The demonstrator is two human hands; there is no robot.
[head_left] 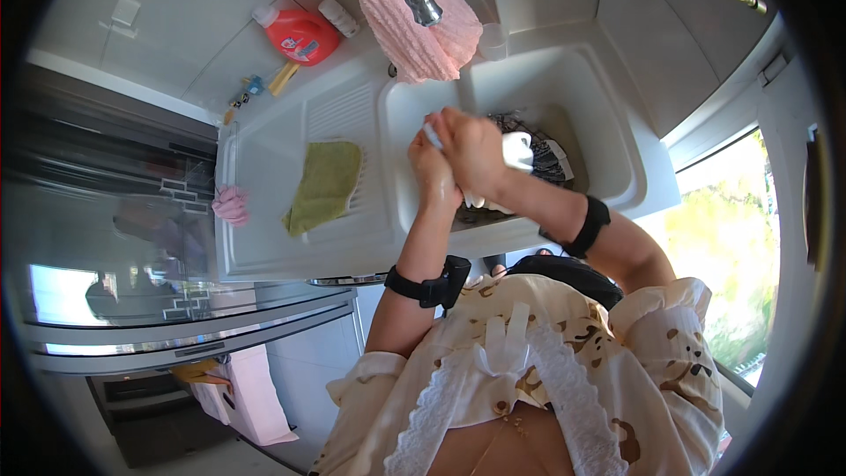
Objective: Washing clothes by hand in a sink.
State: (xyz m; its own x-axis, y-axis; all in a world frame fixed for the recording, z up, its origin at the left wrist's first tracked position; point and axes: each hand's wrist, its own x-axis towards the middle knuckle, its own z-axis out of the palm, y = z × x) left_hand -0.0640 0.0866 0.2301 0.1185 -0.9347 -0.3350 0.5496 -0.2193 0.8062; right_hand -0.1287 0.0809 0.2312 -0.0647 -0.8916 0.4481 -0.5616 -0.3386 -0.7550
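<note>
Over the sink basin [608, 123] my two hands are pressed together. My left hand [432, 172] is closed, its wrist wet and shiny. Against it, my right hand [476, 154] is closed too and slightly blurred. A bit of white cloth [431, 135] shows between the fingers, and more white fabric [518, 152] shows beside and below the right hand. Whether these are one piece I cannot tell. Deeper in the basin lies dark patterned cloth [553, 159], partly hidden by the white fabric and my right hand.
A pink towel [414, 26] hangs behind the chrome faucet [423, 4] above the basin. On the drainboard [264, 247] left of it lie a green cloth [326, 185] and a pink scrunched puff [231, 205]. A red detergent bottle [300, 38] and a brush [284, 78] stand at the back.
</note>
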